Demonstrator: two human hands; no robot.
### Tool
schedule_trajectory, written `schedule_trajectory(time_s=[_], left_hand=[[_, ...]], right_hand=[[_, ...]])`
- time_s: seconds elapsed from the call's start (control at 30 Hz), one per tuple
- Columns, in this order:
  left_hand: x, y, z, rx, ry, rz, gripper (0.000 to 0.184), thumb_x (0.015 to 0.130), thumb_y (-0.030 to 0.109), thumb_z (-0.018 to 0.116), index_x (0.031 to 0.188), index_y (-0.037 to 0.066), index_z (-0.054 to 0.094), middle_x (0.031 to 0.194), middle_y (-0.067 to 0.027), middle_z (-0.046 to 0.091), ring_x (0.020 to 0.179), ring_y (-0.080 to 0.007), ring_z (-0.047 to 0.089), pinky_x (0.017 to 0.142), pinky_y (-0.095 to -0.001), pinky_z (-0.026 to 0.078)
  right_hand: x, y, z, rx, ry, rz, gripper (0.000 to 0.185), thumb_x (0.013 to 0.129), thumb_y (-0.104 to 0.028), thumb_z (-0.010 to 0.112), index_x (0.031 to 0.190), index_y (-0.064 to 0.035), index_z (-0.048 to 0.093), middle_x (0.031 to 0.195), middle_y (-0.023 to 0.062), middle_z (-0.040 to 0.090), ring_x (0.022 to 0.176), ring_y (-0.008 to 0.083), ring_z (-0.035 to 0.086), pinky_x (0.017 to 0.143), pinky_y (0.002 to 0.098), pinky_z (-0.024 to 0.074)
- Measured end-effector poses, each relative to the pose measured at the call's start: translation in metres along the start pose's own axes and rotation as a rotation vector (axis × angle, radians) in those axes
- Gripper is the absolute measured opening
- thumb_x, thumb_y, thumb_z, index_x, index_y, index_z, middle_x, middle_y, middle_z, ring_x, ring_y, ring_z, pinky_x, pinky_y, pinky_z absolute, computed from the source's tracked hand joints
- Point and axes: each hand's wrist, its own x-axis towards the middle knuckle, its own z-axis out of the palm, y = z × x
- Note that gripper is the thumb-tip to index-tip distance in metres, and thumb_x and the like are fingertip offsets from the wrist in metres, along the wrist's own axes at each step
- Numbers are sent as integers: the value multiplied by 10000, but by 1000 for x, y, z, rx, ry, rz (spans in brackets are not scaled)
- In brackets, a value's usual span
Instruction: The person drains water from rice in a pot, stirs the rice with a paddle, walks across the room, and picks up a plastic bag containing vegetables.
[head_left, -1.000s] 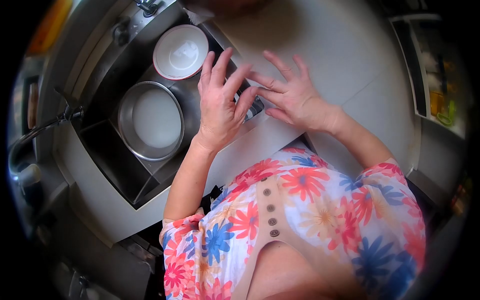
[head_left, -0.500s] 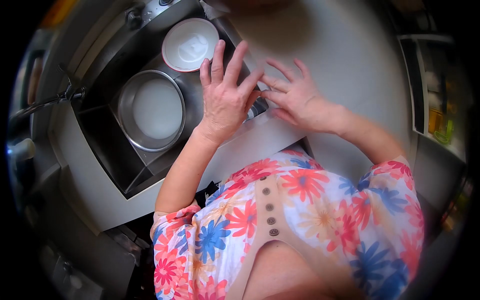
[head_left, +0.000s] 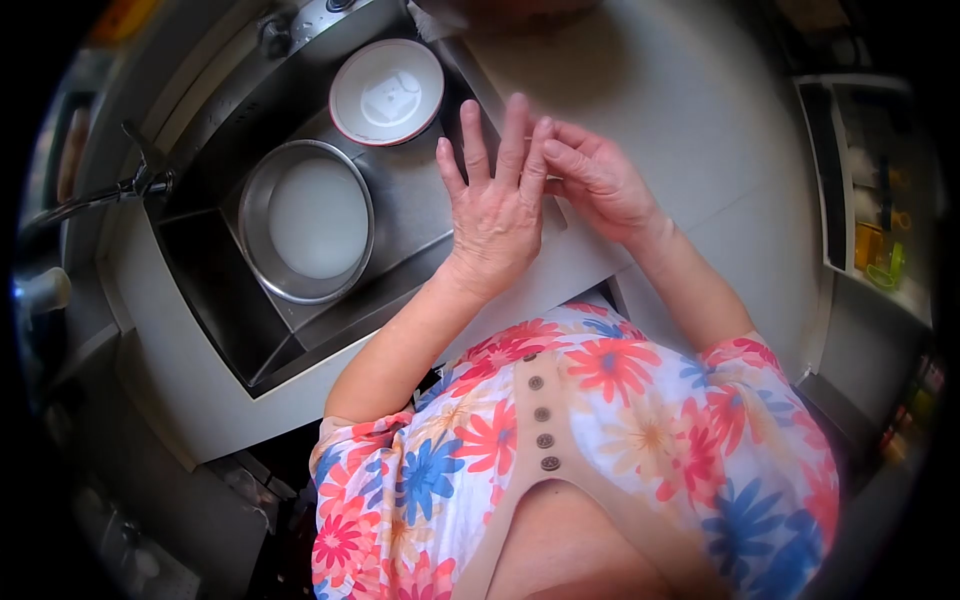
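No readable text, brand or number. Dark marks [head_left: 243, 104] on the sink wall [head_left: 215, 140], upper left of the frame, and the shirt buttons' [head_left: 550, 463] patterns are too small to make out.

At the left, a shiny chrome tap with an upright lever and a long, thin spout [head_left: 150, 182] reaches outward. At the right, a pale open shelf [head_left: 905, 300] holds an amber-yellow container [head_left: 868, 245] just beside a bright green looped object [head_left: 886, 270]. A blurred orange shape [head_left: 115, 20] fills the upper-left corner.
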Motion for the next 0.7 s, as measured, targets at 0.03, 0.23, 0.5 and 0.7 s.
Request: schedule_trajectory(time_s=[0.03, 0.23, 0.5, 0.7], left_hand=[[0, 1, 1, -8, 1, -1, 794, 689, 98, 646, 1405, 91, 302, 1498, -137, 156, 1356, -445, 107, 1025, -584, 124], [0, 6, 3, -65, -14, 13, 737, 705, 103, 616, 1388, 88, 339, 1498, -126, 169, 1353, -448, 117, 1027, -590, 123], [2, 10, 4, -62, 7, 24, 669, 700, 80, 586, 1344, 65, 405, 1491, -120, 190, 1365, -420, 108, 1045, -569, 94], [4, 10, 1, -82, -13, 7, 697, 677, 80, 592, 1346, 52, 397, 1488, -119, 196, 1362, -419, 115, 1049, -559, 91]], right_hand=[[1, 0, -2, 3, -16, 9, 309, 906, -226, 570, 1164, -55, 557, 1088, 27, 588, 968, 109, 550, 850, 276, 450], [2, 4, -8, 22, -39, 29, 235, 900, -190, 572, 1079, -37, 579, 1013, 37, 600, 950, 128, 562, 856, 289, 454], [3, 12, -11, 182, -26, 31, 188, 902, -151, 562, 1037, -21, 579, 1014, 62, 600, 962, 142, 558, 869, 289, 449], [1, 3, 2, 195, -10, 67, 243, 909, -169, 559, 1092, -10, 555, 1049, 52, 584, 993, 137, 544, 898, 281, 431]])
